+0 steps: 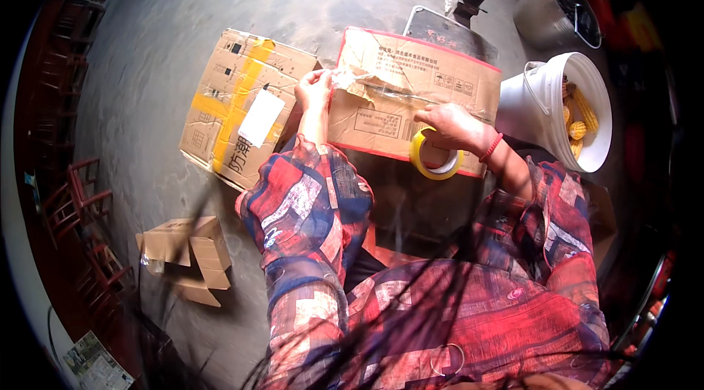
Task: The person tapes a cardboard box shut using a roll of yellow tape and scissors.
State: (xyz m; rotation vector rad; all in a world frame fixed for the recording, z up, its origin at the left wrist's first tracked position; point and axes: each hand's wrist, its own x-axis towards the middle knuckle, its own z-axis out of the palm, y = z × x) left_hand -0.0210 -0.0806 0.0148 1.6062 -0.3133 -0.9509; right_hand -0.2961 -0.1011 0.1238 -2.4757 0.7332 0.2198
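A brown cardboard box (pixel 455 108) with red edges lies in front of me, its printed side up. Crumpled, torn tape (pixel 356 82) runs along its middle seam. At the box's left edge my left hand (pixel 315 93) pinches the loose end of this clear tape between thumb and fingers. My right hand (pixel 456 130) is over the box's lower right part, fingers curled beside the seam. A yellow tape roll (pixel 416 155) hangs from that hand, with the hand's underside over its ring; the exact hold is partly hidden.
A second carton (pixel 213 108) with yellow tape stands left, a small open carton (pixel 209 251) below it. At right are a white bucket (pixel 532 104) holding corn cobs (pixel 583 111) and a metal bucket (pixel 543 16). A scale platform (pixel 440 27) stands behind the box; chairs (pixel 88 192) line the left.
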